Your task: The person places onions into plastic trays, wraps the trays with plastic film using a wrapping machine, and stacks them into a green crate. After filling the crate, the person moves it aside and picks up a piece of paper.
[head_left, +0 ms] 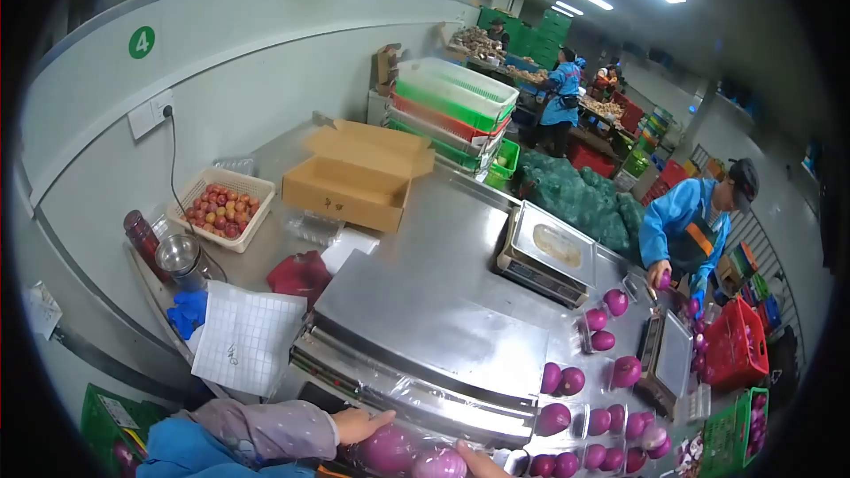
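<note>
At the bottom centre, a plastic-wrapped pack of purple onions (390, 450) lies at the front edge of a metal wrapping machine (416, 327). My left hand (359, 425) rests on the pack's left end, fingers pressed together on the film. My right hand (482, 462) touches the pack's right end and is partly cut off by the frame's lower edge. Clear film covers the machine's front. Right of it stand several clear trays with purple onions (554, 419).
A scale (549, 248) stands behind the machine, another (671, 358) farther right. Across the table a co-worker in blue (677, 221) holds onions near a red basket (735, 345). At left are an open cardboard box (345, 190), a fruit basket (252, 235) and paper (248, 341).
</note>
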Motion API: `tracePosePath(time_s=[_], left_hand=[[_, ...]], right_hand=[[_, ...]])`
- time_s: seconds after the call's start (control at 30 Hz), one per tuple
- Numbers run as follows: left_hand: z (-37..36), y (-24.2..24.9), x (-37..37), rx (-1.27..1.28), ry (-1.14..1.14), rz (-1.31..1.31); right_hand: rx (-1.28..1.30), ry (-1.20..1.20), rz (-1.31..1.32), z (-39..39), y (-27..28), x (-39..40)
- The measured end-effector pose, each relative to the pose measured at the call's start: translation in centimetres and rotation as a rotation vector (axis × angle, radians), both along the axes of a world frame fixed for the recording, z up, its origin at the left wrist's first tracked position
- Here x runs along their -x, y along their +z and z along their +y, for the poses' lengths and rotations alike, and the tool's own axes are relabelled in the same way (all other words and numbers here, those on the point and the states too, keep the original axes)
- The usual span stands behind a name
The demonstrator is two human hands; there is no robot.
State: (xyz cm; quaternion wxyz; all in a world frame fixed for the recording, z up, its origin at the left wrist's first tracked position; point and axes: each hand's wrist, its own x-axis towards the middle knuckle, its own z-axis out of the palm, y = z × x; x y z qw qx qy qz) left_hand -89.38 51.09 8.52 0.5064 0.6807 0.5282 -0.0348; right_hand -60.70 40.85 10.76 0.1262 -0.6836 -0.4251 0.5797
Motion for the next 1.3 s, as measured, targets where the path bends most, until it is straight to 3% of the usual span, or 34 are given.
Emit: tracePosePath(time_s=[0.03,0.07,0.1,0.13,0.17,0.2,0.23,0.3,0.37,0.43,0.5,0.57,0.63,0.73,0.77,0.8,0.83,0.9,0.97,1.03,1.07,1.1,1.17,1.2,1.27,1.3], left_hand=[[-0.5,1.4,0.1,0.002,0.003,0.003],[-0.7,4.0,0.0,0.012,-0.022,0.052],[-0.9,5.4,-0.1,0.019,-0.048,0.099],[-1.3,4.7,0.2,-0.001,-0.040,0.103],[-1.7,7.1,0.3,0.082,-0.058,0.180],[-2.1,6.4,1.0,0.028,-0.085,0.172],[-2.6,6.3,1.9,-0.020,-0.116,0.167],[-3.0,7.9,3.9,0.233,0.016,-0.021],[-5.0,5.3,5.6,0.183,0.373,-0.491],[-6.1,3.9,5.4,-0.077,0.493,-0.508],[-7.2,4.4,3.5,-0.201,0.791,-0.556],[-8.1,5.2,2.9,-0.090,0.987,-0.491],[-9.0,3.9,3.4,-0.371,0.937,-0.422],[-9.6,4.5,5.0,-0.612,0.750,-0.161],[-9.3,3.3,5.0,-0.601,0.748,-0.154],[-8.9,2.1,4.8,-0.792,0.532,0.088],[-8.3,1.5,4.4,-0.970,0.301,0.327],[-6.5,1.7,1.6,-1.103,0.217,0.182],[-5.1,2.1,0.1,-1.014,0.130,0.019],[-4.9,3.1,-0.5,-0.343,0.329,-0.392],[-5.6,1.3,-1.0,-0.113,0.309,-0.759],[-6.5,0.7,-1.7,0.146,0.275,-1.113],[-8.6,2.5,-3.4,0.472,0.165,-1.523],[-8.6,4.9,-3.3,0.430,0.096,-1.519],[-9.3,8.6,-4.2,0.438,0.084,-1.498],[-9.8,9.6,-4.8,0.438,0.053,-1.472]], right_hand=[[0.074,0.045,-0.116,-0.2,-1.6,0.2],[-0.220,-0.246,0.149,-1.6,-5.3,0.9],[-0.223,-0.247,0.152,-1.2,-4.0,1.4],[-0.195,-0.111,-0.045,-0.5,-0.6,1.9],[-0.154,0.026,-0.240,-1.0,1.3,1.9],[-0.081,0.033,-0.079,-1.8,-4.1,-0.3],[0.187,0.256,-0.274,-0.2,3.0,0.8],[-0.094,-0.115,0.071,-3.0,0.4,-0.3],[-0.235,-0.146,0.207,-4.0,1.3,-0.7],[-0.041,-0.283,0.170,-5.0,1.9,0.1],[-0.112,-0.797,0.499,-5.0,4.5,4.2],[-0.123,-0.924,0.497,-5.9,3.4,4.7],[-0.169,-0.951,0.477,-7.1,3.1,3.7],[-0.114,-0.766,0.285,-6.9,1.4,1.4],[-0.373,-0.512,-0.244,-6.2,-0.4,1.4],[-0.614,-0.208,-0.762,-5.4,-1.3,1.5],[-0.611,-0.203,-0.761,-4.4,-1.2,2.0],[-1.033,-0.008,-0.720,-2.3,-0.4,4.2],[-1.046,-0.024,-0.742,-1.9,-0.3,5.0],[-0.277,-0.494,0.395,-1.6,-1.0,4.4],[-0.071,-0.473,0.799,-2.4,0.1,5.1],[0.030,-0.303,0.968,-3.2,1.8,5.9],[0.106,0.129,1.023,-4.2,6.2,7.1],[0.053,0.347,0.945,-4.3,8.4,7.4],[-0.254,0.767,0.539,-3.3,11.2,7.6],[-0.407,0.968,0.206,-3.1,11.2,7.7]])
